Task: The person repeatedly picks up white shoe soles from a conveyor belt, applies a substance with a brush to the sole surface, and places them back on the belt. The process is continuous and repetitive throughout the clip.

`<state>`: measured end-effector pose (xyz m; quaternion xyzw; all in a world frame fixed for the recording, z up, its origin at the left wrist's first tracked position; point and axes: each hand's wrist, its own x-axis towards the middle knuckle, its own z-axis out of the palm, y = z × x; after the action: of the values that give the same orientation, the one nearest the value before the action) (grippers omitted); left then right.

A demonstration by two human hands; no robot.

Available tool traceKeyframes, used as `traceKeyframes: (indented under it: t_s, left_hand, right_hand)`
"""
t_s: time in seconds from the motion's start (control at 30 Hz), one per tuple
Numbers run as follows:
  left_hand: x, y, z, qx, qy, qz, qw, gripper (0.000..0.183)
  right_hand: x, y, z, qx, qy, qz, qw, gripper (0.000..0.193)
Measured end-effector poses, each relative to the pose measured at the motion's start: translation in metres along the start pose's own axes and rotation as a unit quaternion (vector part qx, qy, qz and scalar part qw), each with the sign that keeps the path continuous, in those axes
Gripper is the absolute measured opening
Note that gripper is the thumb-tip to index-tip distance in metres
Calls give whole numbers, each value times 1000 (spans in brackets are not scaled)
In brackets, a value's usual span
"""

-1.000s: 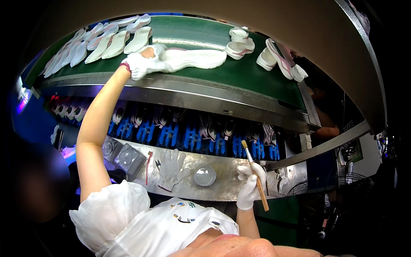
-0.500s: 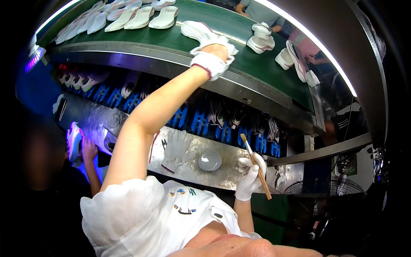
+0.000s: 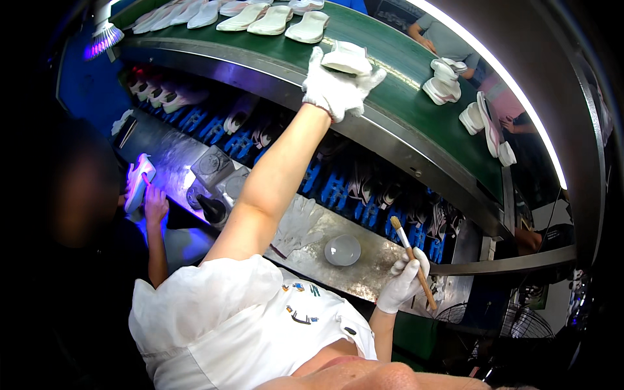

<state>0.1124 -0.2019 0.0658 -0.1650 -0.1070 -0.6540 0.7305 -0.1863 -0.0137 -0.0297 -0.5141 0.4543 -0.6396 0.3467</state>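
My left hand point(image 3: 335, 88), in a white knit glove, reaches far over the green conveyor belt. It grips a white shoe sole point(image 3: 348, 57), whose broad end faces me; the fingers behind it are partly hidden. Lower right, my right hand point(image 3: 402, 286), also gloved in white, holds a wooden-handled brush point(image 3: 416, 263) with its bristles pointing up. A small round translucent bowl point(image 3: 342, 251) with a little whitish content stands on the metal bench to the left of the brush. Beside my left forearm lies a pale glove point(image 3: 298, 224).
More white soles point(image 3: 270, 21) line the belt point(image 3: 396, 97) at upper left; others lie at upper right. Below the steel belt edge point(image 3: 416, 146), shoe uppers sit on blue holders point(image 3: 335, 192). At left a co-worker's hand point(image 3: 156, 205) works on a shoe point(image 3: 138, 182) under violet light.
My left hand has tilted the sole up off the belt, turning it toward me. My right hand still holds the brush. The whole view has shifted, so the scene appears farther right and lower.
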Motion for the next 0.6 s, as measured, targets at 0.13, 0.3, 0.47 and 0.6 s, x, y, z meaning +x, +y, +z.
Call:
traceKeyframes:
  t_s: [0.13,0.3,0.47,0.6]
  left_hand:
    - [-21,-14,2,7,-23,-8,1000,67]
    - [-131,-61,30,299,52,-105,947,77]
    - [-201,-80,12,197,106,-229,947,66]
    - [-222,-77,-1,225,108,-285,925,79]
  right_hand:
    - [4,1,-5,15,20,33,999,20]
    - [39,-30,-8,31,46,5,998,17]
    - [56,-65,6,-17,-44,-90,995,14]
    - [57,-71,21,-44,-93,-130,986,15]
